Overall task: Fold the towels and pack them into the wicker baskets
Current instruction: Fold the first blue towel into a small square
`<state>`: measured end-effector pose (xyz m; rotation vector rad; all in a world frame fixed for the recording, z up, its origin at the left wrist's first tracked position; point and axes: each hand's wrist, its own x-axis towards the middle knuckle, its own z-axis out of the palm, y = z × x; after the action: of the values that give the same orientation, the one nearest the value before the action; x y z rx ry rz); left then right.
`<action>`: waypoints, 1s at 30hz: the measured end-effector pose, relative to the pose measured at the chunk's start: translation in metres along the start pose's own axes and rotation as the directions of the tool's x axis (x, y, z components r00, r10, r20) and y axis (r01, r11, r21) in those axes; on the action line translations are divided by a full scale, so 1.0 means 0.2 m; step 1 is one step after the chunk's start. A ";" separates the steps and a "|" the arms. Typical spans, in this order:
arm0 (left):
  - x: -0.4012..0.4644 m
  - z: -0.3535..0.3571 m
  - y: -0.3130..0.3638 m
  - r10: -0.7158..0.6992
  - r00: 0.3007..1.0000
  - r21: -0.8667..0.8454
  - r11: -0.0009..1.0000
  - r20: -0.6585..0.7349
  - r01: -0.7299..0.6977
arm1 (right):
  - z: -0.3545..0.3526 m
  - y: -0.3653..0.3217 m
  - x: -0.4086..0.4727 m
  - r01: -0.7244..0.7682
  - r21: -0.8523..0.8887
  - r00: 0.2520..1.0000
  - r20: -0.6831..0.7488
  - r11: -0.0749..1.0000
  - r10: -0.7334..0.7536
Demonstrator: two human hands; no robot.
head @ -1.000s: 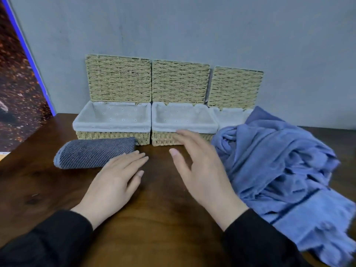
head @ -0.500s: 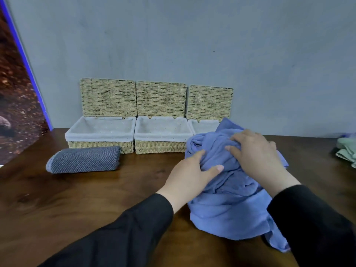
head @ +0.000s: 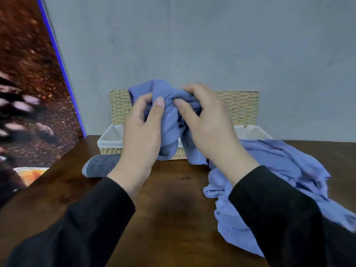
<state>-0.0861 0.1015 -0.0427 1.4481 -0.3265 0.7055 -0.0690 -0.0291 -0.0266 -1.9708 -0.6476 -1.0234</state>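
Left hand (head: pixel 142 132): gripping a bunched part of the blue towel (head: pixel 269 176), thumb pressed on the front, fingers curled behind.
Right hand (head: pixel 208 128): pinching the same bunch just beside the left thumb, fingers curled over the top.
Blue towel: lifted at the held part, trailing down to a crumpled heap on the desk (head: pixel 169 199) at the right; edges and corners not discernible in the bunch.
Step in hand, judged: finding an edge to open the cloth out before folding.
Doing it well: slide both hands apart along 1 hem until 2 corners turn up; lift high enough for the heap to hang free; shake out flat, then lay on the bare desk in front.
Watch for: trailing cloth dragging across the wicker baskets (head: pixel 238 108) behind.
Dark striped towel (head: pixel 100 166): rolled, lying on the desk in front of the leftmost basket, not yet packed.
Baskets: lids up against the wall, white liners showing, contents mostly hidden by the hands.
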 end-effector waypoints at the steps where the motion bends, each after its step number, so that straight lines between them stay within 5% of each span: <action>1: -0.02 -0.10 -0.07 -0.053 0.998 0.129 0.990 0.037 0.048 | 0.07 0.03 -0.06 -0.040 -0.003 0.993 0.114 0.999 0.041; 2: -0.05 -0.21 -0.17 -0.161 0.979 0.300 0.947 0.123 0.118 | 0.13 0.08 -0.15 -0.110 -0.034 0.956 0.269 0.993 0.115; 4: -0.14 -0.44 -0.40 -0.456 0.836 0.697 0.705 0.304 0.130 | 0.22 0.21 -0.34 -0.253 -0.147 0.726 0.624 0.956 0.288; 5: -0.20 -0.54 -0.51 -0.537 0.780 0.812 0.580 0.322 0.064 | 0.26 0.27 -0.44 -0.300 -0.180 0.605 0.723 0.937 0.333; 6: -0.23 -0.62 -0.59 -0.552 0.775 0.868 0.497 0.306 0.012 | 0.29 0.33 -0.51 -0.330 -0.185 0.566 0.746 0.926 0.351; 8: -0.25 -0.70 -0.67 -0.438 0.869 0.879 0.477 0.230 0.008 | 0.34 0.41 -0.58 -0.386 -0.170 0.636 0.662 0.907 0.395; 11: -0.15 -0.66 -0.71 -0.210 0.966 0.803 0.596 0.152 0.003 | 0.42 0.49 -0.59 -0.395 -0.247 0.705 0.535 0.885 0.464; 14: -0.04 -0.54 -0.80 -0.172 0.957 0.791 0.606 0.235 -0.086 | 0.50 0.51 -0.66 -0.314 -0.372 0.638 0.599 0.874 0.484; 18: -0.05 -0.47 -0.98 -0.209 0.872 0.832 0.459 0.442 -0.312 | 0.53 0.52 -0.72 -0.209 -0.392 0.760 0.511 0.896 0.401; 21: -0.08 -0.51 -1.03 -0.185 0.841 0.800 0.463 0.508 -0.381 | 0.51 0.55 -0.69 -0.275 -0.291 0.819 0.428 0.916 0.381; 25: -0.13 -0.48 -0.98 0.000 0.860 0.764 0.458 0.511 -0.454 | 0.53 0.55 -0.68 -0.364 -0.321 0.733 0.481 0.875 0.481; 28: -0.14 -0.43 -0.97 0.066 0.817 0.688 0.503 0.573 -0.523 | 0.53 0.55 -0.66 -0.348 -0.462 0.586 0.572 0.816 0.574; 30: -0.15 -0.43 -0.97 0.067 0.782 0.630 0.553 0.619 -0.546 | 0.52 0.55 -0.66 -0.277 -0.490 0.569 0.609 0.826 0.552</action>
<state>-0.0071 0.1838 -0.2252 2.5188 -0.8133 0.7700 -0.0164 -0.0125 -0.2197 -2.6967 -0.3524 0.0283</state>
